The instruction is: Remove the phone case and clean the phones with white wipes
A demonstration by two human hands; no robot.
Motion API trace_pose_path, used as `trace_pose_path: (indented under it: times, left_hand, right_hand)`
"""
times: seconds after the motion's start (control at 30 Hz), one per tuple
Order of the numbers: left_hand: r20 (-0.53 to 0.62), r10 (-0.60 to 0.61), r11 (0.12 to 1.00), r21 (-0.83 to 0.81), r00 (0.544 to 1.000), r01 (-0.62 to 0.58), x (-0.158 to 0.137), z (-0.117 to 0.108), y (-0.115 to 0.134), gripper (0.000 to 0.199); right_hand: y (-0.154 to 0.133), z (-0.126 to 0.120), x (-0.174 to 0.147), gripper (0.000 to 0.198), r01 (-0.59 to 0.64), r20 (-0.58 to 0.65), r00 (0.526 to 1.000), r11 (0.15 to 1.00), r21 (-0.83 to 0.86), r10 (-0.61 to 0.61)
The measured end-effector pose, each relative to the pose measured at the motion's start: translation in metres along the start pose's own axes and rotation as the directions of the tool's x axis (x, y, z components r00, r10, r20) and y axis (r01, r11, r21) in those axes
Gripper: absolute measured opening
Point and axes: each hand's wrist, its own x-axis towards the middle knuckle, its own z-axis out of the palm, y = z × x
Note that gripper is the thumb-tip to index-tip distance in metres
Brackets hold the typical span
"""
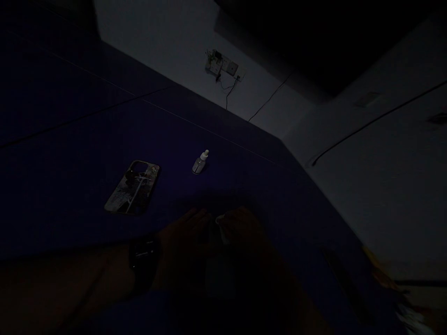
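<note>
The scene is very dark. My left hand (pixel 190 225), with a dark smartwatch (pixel 142 252) at its wrist, lies low in the middle with its fingers stretched out; what they rest on is lost in shadow. Close by on the right, my right hand (pixel 242 225) is closed on a small white piece (pixel 222 229), perhaps cloth or tissue. Below and between the hands shows a faint pale rectangle (pixel 220 278) that I cannot identify. Beyond them a small dropper bottle (pixel 199 165) with a white top stands on the blue surface. Left of it lies a patterned phone case (pixel 134 188) with a camera cutout.
The blue surface (pixel 174 135) runs back to a pale wall (pixel 150 37) with sockets and plugged-in leads (pixel 226 66). A dark cable (pixel 377 120) runs along the right. A dark long object (pixel 344 279) and coloured, crumpled items (pixel 384 279) lie at the lower right.
</note>
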Motion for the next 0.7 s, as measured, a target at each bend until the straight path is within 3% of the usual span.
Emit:
trace_pose_path:
  times: [0.07,0.17,0.3,0.43,0.6,0.7]
  left_hand:
    - [-0.020,-0.049,0.999,-0.004,0.999,0.049,-0.001,0.000,0.001,0.064]
    - [-0.068,-0.101,0.995,-0.003,0.993,0.101,-0.003,0.003,0.001,0.069]
    - [-0.058,0.010,1.000,0.026,0.998,-0.008,-0.004,0.008,-0.002,0.062]
    - [-0.011,0.107,0.994,0.039,0.994,-0.106,-0.004,0.011,-0.002,0.058]
    - [-0.045,0.045,0.999,0.032,0.998,-0.044,-0.002,0.012,-0.002,0.061]
    - [-0.034,0.020,1.000,0.025,0.999,-0.019,-0.001,0.007,-0.003,0.058]
  right_hand:
    - [0.001,0.005,0.001,0.020,-0.037,-0.023,0.999,0.999,-0.019,0.037]
    - [0.000,0.010,0.007,0.022,0.006,-0.001,1.000,1.000,-0.008,-0.006]
    - [-0.001,0.003,0.010,0.020,0.110,0.017,0.994,0.994,0.024,-0.111]
    - [0.003,-0.005,0.005,0.017,0.105,0.080,0.991,0.994,0.041,-0.108]
    - [0.003,0.003,0.005,0.022,0.014,0.015,1.000,1.000,-0.015,-0.014]
    - [0.000,0.006,0.009,0.020,0.076,-0.002,0.997,0.997,-0.014,-0.076]
